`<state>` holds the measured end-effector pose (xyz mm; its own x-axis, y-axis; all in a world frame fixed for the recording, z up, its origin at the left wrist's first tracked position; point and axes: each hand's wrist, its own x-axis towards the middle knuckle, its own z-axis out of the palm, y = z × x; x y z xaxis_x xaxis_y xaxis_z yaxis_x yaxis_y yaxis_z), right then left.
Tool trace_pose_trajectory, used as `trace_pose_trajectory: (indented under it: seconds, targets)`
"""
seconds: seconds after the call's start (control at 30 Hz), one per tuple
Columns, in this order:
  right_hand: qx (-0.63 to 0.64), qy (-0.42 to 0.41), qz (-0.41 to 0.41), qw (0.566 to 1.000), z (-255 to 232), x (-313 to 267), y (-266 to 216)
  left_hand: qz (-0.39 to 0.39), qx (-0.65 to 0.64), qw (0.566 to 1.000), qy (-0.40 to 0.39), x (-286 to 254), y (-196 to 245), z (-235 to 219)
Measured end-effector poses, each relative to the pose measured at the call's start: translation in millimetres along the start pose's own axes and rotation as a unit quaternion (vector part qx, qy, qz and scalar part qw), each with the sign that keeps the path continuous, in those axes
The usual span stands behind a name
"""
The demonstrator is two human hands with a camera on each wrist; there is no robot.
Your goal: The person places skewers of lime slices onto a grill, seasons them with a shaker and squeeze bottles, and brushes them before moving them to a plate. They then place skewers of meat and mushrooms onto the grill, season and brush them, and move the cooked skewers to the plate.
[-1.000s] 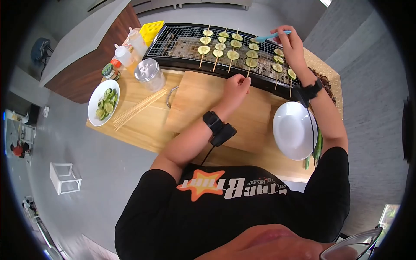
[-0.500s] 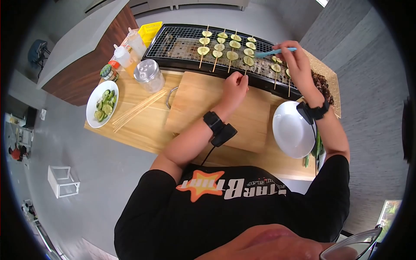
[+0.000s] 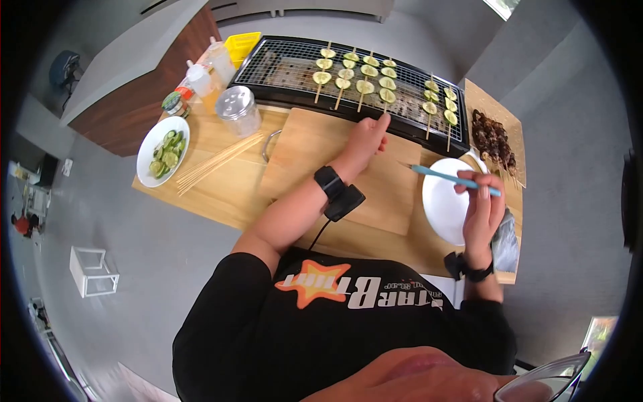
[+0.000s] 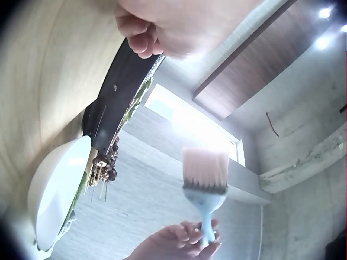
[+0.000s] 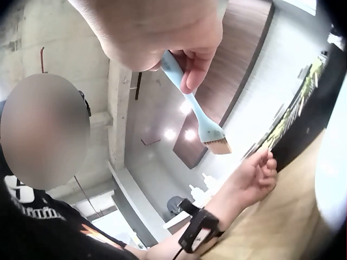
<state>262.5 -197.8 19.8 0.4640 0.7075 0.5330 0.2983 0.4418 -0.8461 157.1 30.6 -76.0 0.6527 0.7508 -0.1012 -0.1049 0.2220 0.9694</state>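
Observation:
In the head view my left hand (image 3: 367, 139) is at the grill's near edge, pinching the bare end of a bamboo skewer (image 3: 386, 109) threaded with green vegetable slices (image 3: 388, 83). My right hand (image 3: 483, 213) holds a light-blue basting brush (image 3: 439, 173) by its handle, above the white bowl (image 3: 435, 204) and pointing left toward the cutting board (image 3: 335, 174). Pale bristles show at the brush head (image 4: 205, 168) in the left wrist view. Several similar skewers lie across the wire rack of the black grill (image 3: 281, 67).
Dark grilled skewers (image 3: 492, 137) lie on a board at the right. To the left are a bowl (image 3: 144, 167) of sliced vegetables, bare bamboo sticks (image 3: 218, 164), a metal-lidded jar (image 3: 238, 110), squeeze bottles (image 3: 201, 80) and a yellow basket (image 3: 242, 45).
My right hand has drawn the brush back from the slices on the grill, toward me and over the white bowl. The left hand has stayed at the skewer's end.

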Motion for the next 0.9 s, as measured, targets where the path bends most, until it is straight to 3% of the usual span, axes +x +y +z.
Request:
trace_pose_trajectory:
  seconds: [0.17, 0.2, 0.3, 0.37, 0.43, 0.53, 0.63, 0.73, 0.83, 0.87, 0.9]
  targets:
    - [0.082, 0.168, -0.05, 0.981, 6, -28, 23, -0.065, -0.015, 0.994, -0.088, -45, 24, -18]
    - [0.102, 0.179, -0.045, 0.977, 4, -30, 26, -0.023, 0.01, 0.993, -0.119, -56, 33, -30]
    - [0.164, 0.207, -0.001, 0.965, -1, -33, 34, 0.159, 0.07, 0.985, -0.009, -75, 54, -68]
    - [0.191, 0.186, 0.025, 0.964, -7, -33, 38, 0.301, 0.239, 0.907, 0.172, -75, 75, -115]
    - [0.222, 0.185, 0.045, 0.956, -15, -33, 45, 0.351, 0.214, 0.861, 0.301, -70, 89, -167]
    - [0.262, 0.166, 0.065, 0.949, -18, -33, 52, 0.347, 0.373, 0.728, 0.459, -64, 89, -227]
    - [0.272, 0.159, 0.092, 0.945, -14, -33, 52, 0.315, 0.47, 0.72, 0.401, -60, 67, -253]
    - [0.277, 0.136, 0.112, 0.944, -11, -40, 53, 0.279, 0.368, 0.835, 0.299, -59, 54, -249]
    - [0.282, 0.13, 0.122, 0.943, -12, -42, 51, 0.238, 0.415, 0.828, 0.292, -58, 62, -240]
    - [0.285, 0.133, 0.122, 0.942, -13, -42, 50, 0.253, 0.405, 0.833, 0.28, -62, 73, -223]
    - [0.287, 0.136, 0.122, 0.94, -13, -42, 48, 0.283, 0.441, 0.808, 0.27, -58, 86, -210]
